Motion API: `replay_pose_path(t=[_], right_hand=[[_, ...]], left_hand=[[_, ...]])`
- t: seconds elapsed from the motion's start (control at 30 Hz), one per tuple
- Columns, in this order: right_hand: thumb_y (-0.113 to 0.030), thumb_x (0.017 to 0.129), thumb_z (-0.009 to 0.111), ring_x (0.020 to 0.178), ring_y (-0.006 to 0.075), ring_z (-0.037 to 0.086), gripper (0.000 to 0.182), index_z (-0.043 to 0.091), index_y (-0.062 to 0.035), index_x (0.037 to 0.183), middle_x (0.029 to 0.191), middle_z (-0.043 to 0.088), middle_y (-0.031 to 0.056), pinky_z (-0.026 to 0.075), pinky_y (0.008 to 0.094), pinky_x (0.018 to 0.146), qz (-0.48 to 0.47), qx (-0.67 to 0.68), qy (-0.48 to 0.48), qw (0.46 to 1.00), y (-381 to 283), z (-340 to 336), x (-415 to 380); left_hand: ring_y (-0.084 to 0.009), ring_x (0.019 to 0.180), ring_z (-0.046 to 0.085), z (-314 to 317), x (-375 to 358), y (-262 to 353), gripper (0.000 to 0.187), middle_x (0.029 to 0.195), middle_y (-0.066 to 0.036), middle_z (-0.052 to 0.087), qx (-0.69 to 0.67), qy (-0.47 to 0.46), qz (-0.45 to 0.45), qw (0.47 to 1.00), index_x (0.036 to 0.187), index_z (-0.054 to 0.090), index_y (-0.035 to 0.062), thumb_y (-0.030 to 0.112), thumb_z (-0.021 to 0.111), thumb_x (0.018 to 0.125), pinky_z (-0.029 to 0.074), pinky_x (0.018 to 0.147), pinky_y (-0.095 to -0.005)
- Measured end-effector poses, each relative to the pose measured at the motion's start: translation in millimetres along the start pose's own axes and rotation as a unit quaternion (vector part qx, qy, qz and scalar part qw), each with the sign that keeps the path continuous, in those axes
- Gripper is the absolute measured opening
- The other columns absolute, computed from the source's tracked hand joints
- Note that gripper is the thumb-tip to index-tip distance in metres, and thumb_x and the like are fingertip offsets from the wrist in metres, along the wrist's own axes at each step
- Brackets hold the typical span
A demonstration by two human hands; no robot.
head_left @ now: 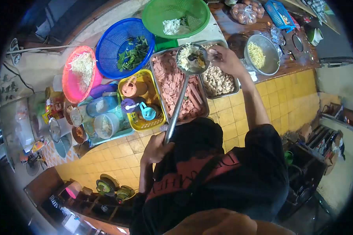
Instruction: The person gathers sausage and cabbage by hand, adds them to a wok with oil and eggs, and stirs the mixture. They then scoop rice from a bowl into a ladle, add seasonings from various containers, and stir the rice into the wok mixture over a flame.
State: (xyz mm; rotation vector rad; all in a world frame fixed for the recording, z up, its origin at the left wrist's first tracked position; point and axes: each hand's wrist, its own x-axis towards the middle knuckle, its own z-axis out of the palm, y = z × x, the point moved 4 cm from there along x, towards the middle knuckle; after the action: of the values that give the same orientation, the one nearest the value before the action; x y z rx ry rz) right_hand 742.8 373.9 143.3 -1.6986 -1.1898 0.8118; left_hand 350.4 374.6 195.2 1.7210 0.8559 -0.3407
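Note:
My left hand [157, 148] is wrapped round the long metal handle of a large ladle [177, 111]. Its bowl holds pale shredded food [187, 55] with dark and yellow bits, above a metal tray of sliced pink sausage [172, 80]. At the right rim of the bowl is my right hand [225, 60], its fingers curled together; what they hold, if anything, I cannot make out. Beneath that forearm lies a second metal tray, with small pale brown chopped pieces [217, 83].
Along the counter are a green basket [198, 23], a blue basket of leaves [106, 43], a pink basket of shredded cabbage [68, 88] and a yellow basket of jars [145, 124]. A metal bowl of noodles [272, 58] stands right; plastic tubs [113, 127] stand left.

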Motion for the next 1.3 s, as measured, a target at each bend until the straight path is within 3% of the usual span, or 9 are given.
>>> replay_pose_path(t=[0.27, 0.37, 0.4, 0.47, 0.57, 0.6, 0.93, 1.0, 1.3], right_hand=[[-0.017, 0.078, 0.069, 0.073, 0.0218, 0.067, 0.023, 0.066, -0.0055, 0.097, 0.079, 0.067, 0.0142, 0.052, 0.0307, 0.070, 0.030, -0.226, 0.137, 0.964, 6.8, -6.0, -2.5], [-0.019, 0.084, 0.059, 0.076, 0.0267, 0.067, 0.021, 0.066, -0.0039, 0.097, 0.084, 0.067, 0.0166, 0.051, 0.0360, 0.069, 0.041, -0.455, -0.009, 0.890, 102.1, 17.8, -4.7], [-0.019, 0.084, 0.059, 0.076, 0.0267, 0.067, 0.021, 0.066, -0.0039, 0.097, 0.084, 0.067, 0.0166, 0.051, 0.0360, 0.069, 0.040, -0.454, -0.012, 0.890, 126.3, 27.8, -14.0], [-0.011, 0.085, 0.043, 0.084, 0.0429, 0.060, 0.025, 0.064, 0.0008, 0.093, 0.098, 0.061, 0.0262, 0.049, 0.0480, 0.073, -0.023, -0.197, -0.004, 0.980, 148.8, 46.5, -32.8], [-0.011, 0.084, 0.045, 0.085, 0.0431, 0.060, 0.023, 0.063, -0.0003, 0.093, 0.096, 0.061, 0.0281, 0.050, 0.0474, 0.074, 0.149, -0.395, -0.026, 0.906, 100.2, 47.9, -30.2], [-0.013, 0.084, 0.047, 0.081, 0.0423, 0.061, 0.021, 0.063, -0.0008, 0.091, 0.090, 0.061, 0.0288, 0.050, 0.0467, 0.072, 0.052, -0.431, -0.007, 0.901, 99.7, 47.0, -34.6], [-0.012, 0.079, 0.057, 0.075, 0.0366, 0.064, 0.019, 0.066, -0.0080, 0.095, 0.081, 0.065, 0.0211, 0.052, 0.0433, 0.070, -0.033, -0.458, -0.075, 0.885, 117.3, 41.5, -21.1], [-0.008, 0.076, 0.062, 0.077, 0.0325, 0.064, 0.016, 0.067, -0.0094, 0.091, 0.083, 0.065, 0.0186, 0.051, 0.0382, 0.072, 0.059, -0.356, -0.072, 0.930, 98.0, 29.6, -20.0], [-0.007, 0.079, 0.065, 0.071, 0.0298, 0.065, 0.016, 0.065, -0.0051, 0.095, 0.079, 0.066, 0.0152, 0.051, 0.0349, 0.065, -0.030, -0.157, 0.070, 0.985, -38.8, 6.8, -13.0]], left_hand=[[-0.0234, 0.059, 0.057, 7.3, 4.5, 0.3, 0.026, 0.064, -0.014, 0.058, -0.033, 0.007, 0.021, 0.999, 0.092, 0.057, 0.0004, 0.021, 0.063, 0.078, 0.044, 0.057, -0.0355], [-0.0245, 0.063, 0.059, 4.2, 0.9, 8.9, 0.030, 0.067, -0.015, 0.059, -0.039, 0.023, 0.015, 0.999, 0.097, 0.058, 0.0002, 0.022, 0.063, 0.078, 0.045, 0.060, -0.0371], [-0.0252, 0.064, 0.060, 4.0, 0.0, 9.6, 0.033, 0.068, -0.016, 0.060, -0.038, 0.023, 0.008, 0.999, 0.100, 0.058, 0.0001, 0.023, 0.063, 0.077, 0.045, 0.062, -0.0383], [-0.0240, 0.066, 0.058, 3.0, -0.9, 9.6, 0.036, 0.070, -0.015, 0.059, -0.053, 0.010, -0.019, 0.998, 0.100, 0.059, -0.0009, 0.025, 0.063, 0.076, 0.045, 0.065, -0.0378], [-0.0216, 0.066, 0.055, 4.0, -4.4, 9.6, 0.039, 0.071, -0.013, 0.059, -0.083, -0.006, -0.058, 0.995, 0.101, 0.059, -0.0019, 0.026, 0.063, 0.074, 0.044, 0.066, -0.0371], [-0.0204, 0.065, 0.055, 5.4, -5.0, 9.2, 0.038, 0.070, -0.013, 0.059, -0.094, -0.011, -0.068, 0.993, 0.101, 0.059, -0.0019, 0.025, 0.063, 0.074, 0.044, 0.065, -0.0369], [-0.0286, 0.065, 0.060, 15.7, -7.2, 12.4, 0.036, 0.070, -0.018, 0.060, -0.102, 0.026, -0.052, 0.993, 0.100, 0.058, -0.0019, 0.024, 0.064, 0.076, 0.045, 0.063, -0.0399], [-0.0282, 0.065, 0.060, 17.9, -6.9, 12.1, 0.038, 0.069, -0.018, 0.060, -0.119, 0.017, -0.067, 0.991, 0.104, 0.058, -0.0015, 0.024, 0.064, 0.075, 0.045, 0.062, -0.0398], [-0.0278, 0.069, 0.061, 23.2, -11.6, 10.3, 0.042, 0.073, -0.018, 0.061, -0.109, 0.020, -0.048, 0.993, 0.113, 0.057, 0.0014, 0.022, 0.062, 0.077, 0.046, 0.066, -0.0399]])
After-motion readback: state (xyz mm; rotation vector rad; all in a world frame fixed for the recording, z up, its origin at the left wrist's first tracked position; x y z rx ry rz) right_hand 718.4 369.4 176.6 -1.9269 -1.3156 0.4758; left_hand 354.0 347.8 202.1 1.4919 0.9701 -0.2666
